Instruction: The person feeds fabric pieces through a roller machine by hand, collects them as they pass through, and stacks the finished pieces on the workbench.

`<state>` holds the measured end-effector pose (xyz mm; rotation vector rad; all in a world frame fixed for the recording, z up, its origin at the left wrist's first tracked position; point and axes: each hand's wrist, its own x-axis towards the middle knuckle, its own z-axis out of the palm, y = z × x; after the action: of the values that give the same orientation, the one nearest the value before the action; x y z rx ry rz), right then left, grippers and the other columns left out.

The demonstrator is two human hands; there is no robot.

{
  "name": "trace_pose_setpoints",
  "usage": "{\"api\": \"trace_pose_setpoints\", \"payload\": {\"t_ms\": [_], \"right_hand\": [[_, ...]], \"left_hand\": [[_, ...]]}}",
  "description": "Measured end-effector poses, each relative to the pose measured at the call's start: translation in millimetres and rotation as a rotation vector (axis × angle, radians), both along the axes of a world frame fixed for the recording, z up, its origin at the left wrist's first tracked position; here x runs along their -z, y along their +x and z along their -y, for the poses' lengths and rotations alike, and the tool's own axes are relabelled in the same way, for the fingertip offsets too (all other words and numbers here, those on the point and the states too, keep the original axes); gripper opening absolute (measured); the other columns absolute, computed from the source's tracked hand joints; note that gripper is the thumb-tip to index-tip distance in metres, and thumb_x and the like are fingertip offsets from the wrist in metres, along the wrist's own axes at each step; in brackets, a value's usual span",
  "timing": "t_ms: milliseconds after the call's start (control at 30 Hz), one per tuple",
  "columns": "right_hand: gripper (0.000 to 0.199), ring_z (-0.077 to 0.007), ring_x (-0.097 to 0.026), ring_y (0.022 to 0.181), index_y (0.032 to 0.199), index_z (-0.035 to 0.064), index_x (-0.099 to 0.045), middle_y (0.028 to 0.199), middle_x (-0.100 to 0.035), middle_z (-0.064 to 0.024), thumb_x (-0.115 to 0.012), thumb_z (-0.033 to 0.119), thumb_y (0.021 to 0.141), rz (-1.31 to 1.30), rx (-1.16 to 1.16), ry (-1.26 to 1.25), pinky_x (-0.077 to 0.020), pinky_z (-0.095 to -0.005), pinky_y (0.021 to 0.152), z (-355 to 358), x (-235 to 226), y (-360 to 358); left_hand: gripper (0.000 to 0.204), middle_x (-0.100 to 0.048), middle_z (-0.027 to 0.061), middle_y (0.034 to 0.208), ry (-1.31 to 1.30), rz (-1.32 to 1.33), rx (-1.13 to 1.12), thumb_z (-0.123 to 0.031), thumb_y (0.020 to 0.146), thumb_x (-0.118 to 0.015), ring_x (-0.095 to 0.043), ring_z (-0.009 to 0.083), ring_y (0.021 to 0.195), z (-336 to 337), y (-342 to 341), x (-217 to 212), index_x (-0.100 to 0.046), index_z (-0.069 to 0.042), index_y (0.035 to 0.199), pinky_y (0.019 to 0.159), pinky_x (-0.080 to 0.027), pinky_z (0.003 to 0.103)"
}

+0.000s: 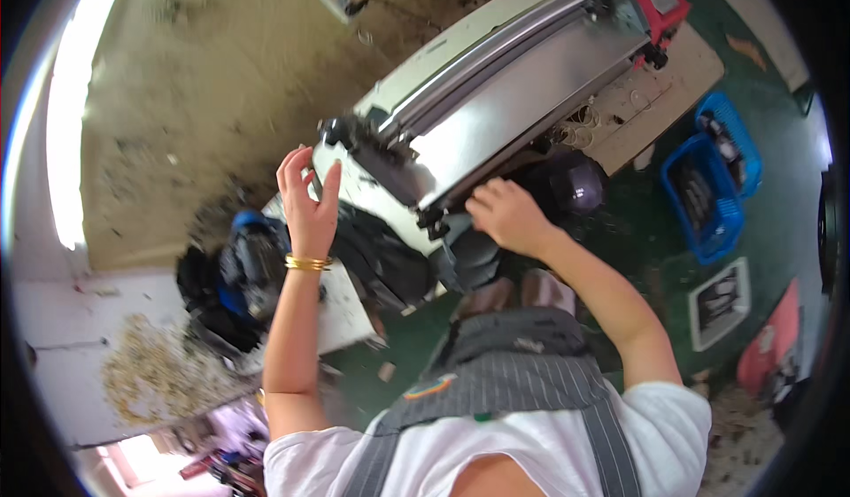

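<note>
Machine (518, 116) is on the table (699, 68), set at a slant: near-left end by the hands, red end cover (653, 6) far right. Long roller (496, 52) along its back, flat shiny plate in front.

Left hand (308, 209) is up beside the left end, just off the black end fittings (359, 138). Fingers raised and loosely bent, thumb well apart from them, nothing in the grip. Gold bangles (307, 263) on that wrist.

Right hand (509, 218) is at the front edge, near the left corner. Fingers curled; can't tell from here if they're gripping the edge or only resting by it.

White wires (580, 132) bunched under the front edge, further right. Dark cloth (385, 254) below and between the forearms, bags (248, 267) left of the left wrist. Two blue baskets, near one (724, 231) and far one (751, 156), on the floor at right; white tray (694, 320) just below them.
</note>
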<state>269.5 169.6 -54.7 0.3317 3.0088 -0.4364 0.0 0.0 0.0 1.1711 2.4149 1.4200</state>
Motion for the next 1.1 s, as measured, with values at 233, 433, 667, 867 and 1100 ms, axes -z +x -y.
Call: {"api": "trace_pose_setpoints", "payload": {"t_ms": [233,433,667,867,1100], "right_hand": [[0.037,-0.0247,-0.05,0.107,0.109,0.008,-0.066,0.106,-0.057,-0.005,-0.064,0.024,0.076,-0.577,-0.033,-0.091,-0.0362,-0.0405,0.101,65.6,128.9,-86.4],[0.01,-0.0203,-0.051,0.1,0.079,0.0105,-0.068,0.092,-0.057,-0.0016,-0.062,0.015,0.074,-1.009,0.098,-0.171,-0.0385,-0.0339,0.094,69.8,161.1,-92.5],[0.015,-0.0203,-0.052,0.102,0.083,0.0114,-0.07,0.093,-0.058,-0.0013,-0.064,0.011,0.07,-1.035,0.077,-0.257,-0.0384,-0.0327,0.094,73.1,171.7,-94.6],[0.017,-0.0213,-0.052,0.102,0.084,0.0125,-0.071,0.093,-0.059,-0.0025,-0.064,0.011,0.069,-1.005,0.068,-0.277,-0.0389,-0.0332,0.092,70.7,165.8,-84.3],[0.025,-0.0219,-0.053,0.098,0.092,0.0124,-0.072,0.091,-0.06,-0.0039,-0.062,0.014,0.069,-0.958,0.06,-0.257,-0.039,-0.0339,0.09,70.6,158.4,-81.1]], "left_hand": [[0.043,-0.059,0.0135,0.114,-0.694,-0.955,0.325,-0.031,0.085,-0.071,-0.064,0.0277,0.087,-21.3,-105.2,-81.5,-0.058,-0.006,0.117,0.075,-0.053,0.036],[0.022,-0.063,0.0063,0.078,-0.751,-1.142,0.256,-0.025,0.091,-0.064,-0.06,0.0135,0.064,-45.6,-121.7,-89.0,-0.06,-0.005,0.099,0.059,-0.047,0.028],[0.026,-0.061,0.0118,0.068,-0.716,-1.12,0.11,-0.028,0.094,-0.059,-0.059,0.0247,0.06,-44.2,-132.5,-70.0,-0.059,-0.004,0.083,0.058,-0.047,0.034],[0.028,-0.062,0.014,0.07,-0.704,-1.148,0.157,-0.029,0.095,-0.055,-0.06,0.0305,0.064,-47.1,-118.6,-73.2,-0.058,-0.004,0.082,0.06,-0.047,0.038],[0.028,-0.061,0.0158,0.074,-0.678,-1.196,0.248,-0.027,0.096,-0.054,-0.06,0.0342,0.068,-39.6,-117.1,-74.0,-0.058,-0.002,0.083,0.062,-0.047,0.04]]}}
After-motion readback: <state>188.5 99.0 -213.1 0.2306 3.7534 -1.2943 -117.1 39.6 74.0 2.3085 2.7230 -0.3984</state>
